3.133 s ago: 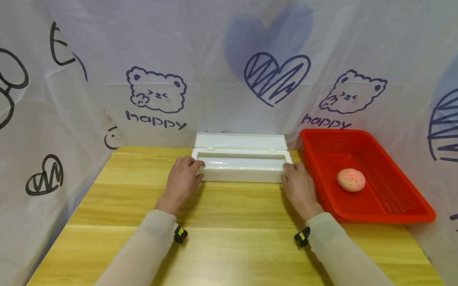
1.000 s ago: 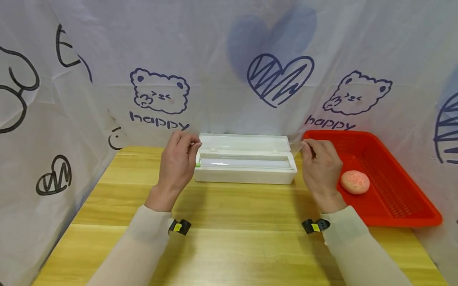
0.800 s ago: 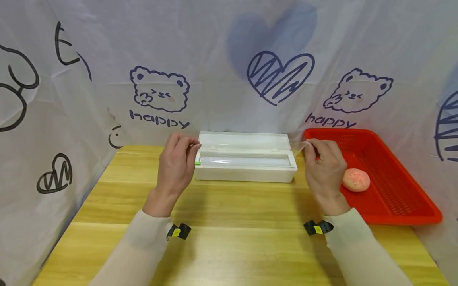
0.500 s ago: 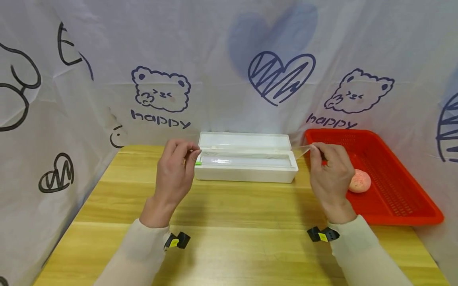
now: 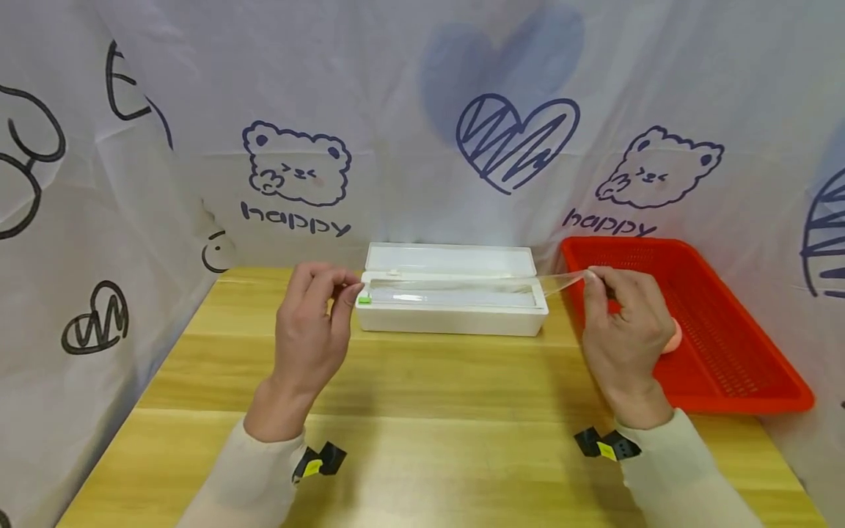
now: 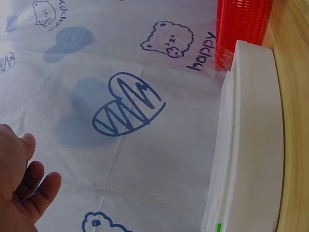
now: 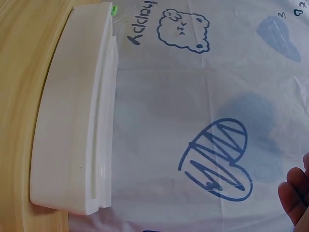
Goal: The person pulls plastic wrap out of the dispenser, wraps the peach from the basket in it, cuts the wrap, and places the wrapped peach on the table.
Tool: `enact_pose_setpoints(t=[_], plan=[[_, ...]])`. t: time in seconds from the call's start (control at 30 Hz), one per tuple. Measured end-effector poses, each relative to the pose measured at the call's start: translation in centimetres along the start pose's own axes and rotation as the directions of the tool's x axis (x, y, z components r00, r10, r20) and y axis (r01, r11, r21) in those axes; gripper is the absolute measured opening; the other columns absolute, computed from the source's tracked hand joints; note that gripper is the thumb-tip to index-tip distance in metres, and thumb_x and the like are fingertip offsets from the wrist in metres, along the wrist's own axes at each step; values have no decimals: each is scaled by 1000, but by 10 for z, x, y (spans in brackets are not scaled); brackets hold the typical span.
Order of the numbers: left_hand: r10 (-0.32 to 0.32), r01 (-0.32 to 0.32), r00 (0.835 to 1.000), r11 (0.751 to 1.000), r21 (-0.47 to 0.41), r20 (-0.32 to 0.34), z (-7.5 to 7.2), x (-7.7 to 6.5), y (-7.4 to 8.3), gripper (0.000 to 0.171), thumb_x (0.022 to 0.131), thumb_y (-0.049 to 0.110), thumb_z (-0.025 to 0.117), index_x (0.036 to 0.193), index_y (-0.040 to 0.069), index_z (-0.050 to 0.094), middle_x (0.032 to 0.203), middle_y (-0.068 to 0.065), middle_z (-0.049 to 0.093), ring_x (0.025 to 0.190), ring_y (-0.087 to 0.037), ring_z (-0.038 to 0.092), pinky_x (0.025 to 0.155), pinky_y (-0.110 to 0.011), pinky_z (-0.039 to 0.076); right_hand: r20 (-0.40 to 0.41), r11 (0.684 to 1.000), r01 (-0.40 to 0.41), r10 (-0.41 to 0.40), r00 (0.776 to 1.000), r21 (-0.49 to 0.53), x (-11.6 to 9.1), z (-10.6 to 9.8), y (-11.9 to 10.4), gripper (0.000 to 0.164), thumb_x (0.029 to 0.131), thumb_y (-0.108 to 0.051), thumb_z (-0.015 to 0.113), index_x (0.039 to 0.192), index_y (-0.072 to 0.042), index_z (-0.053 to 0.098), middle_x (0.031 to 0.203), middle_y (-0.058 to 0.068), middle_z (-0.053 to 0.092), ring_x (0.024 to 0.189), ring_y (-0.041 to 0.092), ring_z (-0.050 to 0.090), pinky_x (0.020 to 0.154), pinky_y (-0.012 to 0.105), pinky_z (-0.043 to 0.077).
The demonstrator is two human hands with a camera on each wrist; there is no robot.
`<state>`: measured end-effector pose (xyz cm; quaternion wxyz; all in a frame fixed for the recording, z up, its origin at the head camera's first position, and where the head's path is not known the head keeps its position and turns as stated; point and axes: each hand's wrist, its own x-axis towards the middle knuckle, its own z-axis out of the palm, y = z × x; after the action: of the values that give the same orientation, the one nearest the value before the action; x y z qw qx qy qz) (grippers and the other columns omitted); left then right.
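Observation:
A white cling film dispenser [image 5: 452, 321] stands on the table with its lid [image 5: 451, 259] tipped back and a roll inside. A green slider [image 5: 364, 300] sits at its left front corner. Clear cling film [image 5: 564, 281] stretches across above the roll. My right hand [image 5: 623, 330], up and to the right of the box, pinches the film's right corner between thumb and curled forefinger. At the left end my left hand [image 5: 310, 323] pinches the other corner, thumb against fingertips. The wrist views show the box's long front wall [image 6: 256, 140], with each hand only partly in frame.
A red plastic basket [image 5: 733, 407] stands on the right. Inside it a round pinkish bun-like thing [image 5: 673, 337] is mostly hidden behind the right hand. The wooden table [image 5: 449, 455] ends at a white printed cloth [image 5: 409, 147] hanging behind.
Both hands were at the box's ends, then rose holding the film. Since then they have drawn apart and back toward me, lower than a second ago, stretching the film over the box.

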<state>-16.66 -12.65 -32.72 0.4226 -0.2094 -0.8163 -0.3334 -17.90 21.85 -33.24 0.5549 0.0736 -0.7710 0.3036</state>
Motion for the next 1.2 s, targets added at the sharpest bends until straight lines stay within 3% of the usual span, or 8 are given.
enact_pose_setpoints(t=[0.2, 0.47, 0.8, 1.03, 1.2], plan=[[27, -28, 999, 999, -21, -37, -7, 2, 8, 7, 91, 7, 63, 93, 0, 64, 94, -13, 53, 86, -17, 54, 70, -32, 51, -64, 999, 6, -3, 998, 53, 7, -6, -12, 18, 89, -20, 69, 97, -5, 76, 89, 17, 70, 83, 29, 63, 83, 15, 47], [86, -94, 991, 993, -74, -102, -18, 2, 20, 7, 86, 2, 68, 91, 1, 65, 92, -15, 53, 85, -17, 56, 75, -23, 49, -180, 991, 22, 2, 984, 135, 16, -14, -34, 10, 82, -8, 73, 89, 0, 75, 82, 23, 68, 77, 33, 60, 79, 16, 46], [136, -155, 975, 983, -102, -173, -33, 1, 40, 9, 84, 3, 70, 88, -2, 65, 89, -17, 55, 81, -22, 55, 72, -23, 47, -304, 974, 42, 28, 952, 222, 12, -27, -37, 5, 77, -4, 75, 81, -1, 77, 73, 24, 65, 72, 27, 57, 73, 18, 47], [160, -194, 956, 973, -124, -245, -44, 1, 55, 28, 93, 23, 63, 83, -3, 65, 84, -18, 55, 77, -23, 55, 68, -25, 45, -290, 976, 29, 36, 956, 218, 10, -43, -47, 8, 77, -3, 77, 84, 0, 76, 75, 25, 65, 74, 26, 56, 72, 15, 44], [169, -208, 948, 971, -122, -269, -53, 1, 65, 33, 94, 27, 61, 80, -3, 64, 81, -18, 54, 75, -24, 54, 66, -28, 43, -291, 981, 33, 25, 956, 191, 8, -54, -48, 8, 76, -4, 78, 83, 0, 76, 75, 24, 66, 75, 27, 56, 72, 15, 43]])
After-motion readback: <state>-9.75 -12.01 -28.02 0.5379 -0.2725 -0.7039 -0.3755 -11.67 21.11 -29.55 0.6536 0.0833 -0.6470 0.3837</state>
